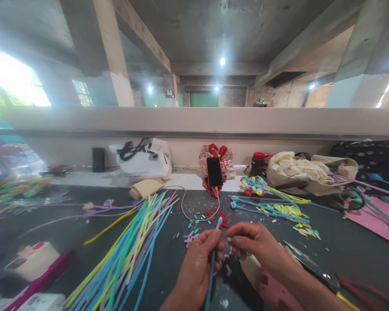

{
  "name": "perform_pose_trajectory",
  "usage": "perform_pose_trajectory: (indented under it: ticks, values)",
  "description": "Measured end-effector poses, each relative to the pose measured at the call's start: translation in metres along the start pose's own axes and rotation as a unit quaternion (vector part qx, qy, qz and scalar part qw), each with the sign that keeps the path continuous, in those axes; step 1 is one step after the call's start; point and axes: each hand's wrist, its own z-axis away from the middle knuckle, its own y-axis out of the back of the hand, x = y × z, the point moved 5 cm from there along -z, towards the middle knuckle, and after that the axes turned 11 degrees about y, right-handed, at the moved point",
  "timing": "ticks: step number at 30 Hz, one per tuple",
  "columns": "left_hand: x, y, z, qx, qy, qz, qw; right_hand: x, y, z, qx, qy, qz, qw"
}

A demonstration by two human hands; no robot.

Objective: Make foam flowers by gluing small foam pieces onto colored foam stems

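My left hand (202,259) is closed around a blue pipe cleaner (211,276), whose light-blue bent tip stands up past the thumb. Just to its right, my right hand (257,242) pinches a small purple piece of pipe cleaner (229,239) between thumb and fingers, apart from the blue stem. Around the hands lie short cut pieces: purple pieces (189,238), red pieces (224,219) and green pieces (197,219). More purple bits lie under my right hand, partly hidden. A large bundle of long coloured pipe cleaners (126,250) spreads to the left.
Scissors (311,265) with red handles lie right of my right arm, near a pink object (275,289). A phone (215,171) leans at the back, its cable looping forward. Finished-looking flower stems (256,205), yellow cut pieces (290,211), a bottle (257,165) and bags (144,160) stand around.
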Motion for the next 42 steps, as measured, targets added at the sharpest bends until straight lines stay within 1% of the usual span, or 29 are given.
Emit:
perform_pose_trajectory:
  ticks: [5,10,14,18,21,24,29,35,39,42]
  values:
    - [0.001,-0.001,0.002,0.016,0.008,-0.002,1.0,0.0,0.0,0.001,-0.005,0.002,-0.029,1.0]
    - [-0.001,-0.003,0.002,0.004,0.007,-0.009,1.0,0.005,0.003,0.0,0.001,0.003,-0.013,1.0]
    - [-0.005,-0.005,0.002,0.008,0.003,-0.007,1.0,0.01,0.002,0.0,0.006,0.013,0.0,1.0]
    - [-0.007,-0.008,0.003,0.006,-0.003,-0.008,1.0,0.009,0.001,0.0,0.024,0.04,0.06,0.997]
    - [-0.008,-0.007,0.002,0.003,-0.004,-0.006,1.0,0.005,0.001,0.001,0.044,0.073,0.119,0.989]
    - [-0.008,-0.007,0.003,-0.001,-0.012,-0.004,1.0,0.003,0.003,0.0,0.059,0.087,0.161,0.981]
    - [-0.007,-0.009,0.004,-0.01,-0.023,-0.017,1.0,0.006,0.002,0.0,0.049,0.086,0.166,0.981]
    - [-0.008,-0.007,0.001,-0.005,-0.034,-0.01,0.999,0.0,0.0,0.004,0.046,0.116,0.274,0.953]
    - [-0.009,-0.007,0.002,-0.012,-0.036,-0.011,0.999,-0.002,-0.001,0.006,0.051,0.122,0.281,0.95]
    - [-0.01,-0.008,0.001,-0.022,-0.037,-0.017,0.999,0.002,-0.001,0.005,0.061,0.107,0.243,0.962]
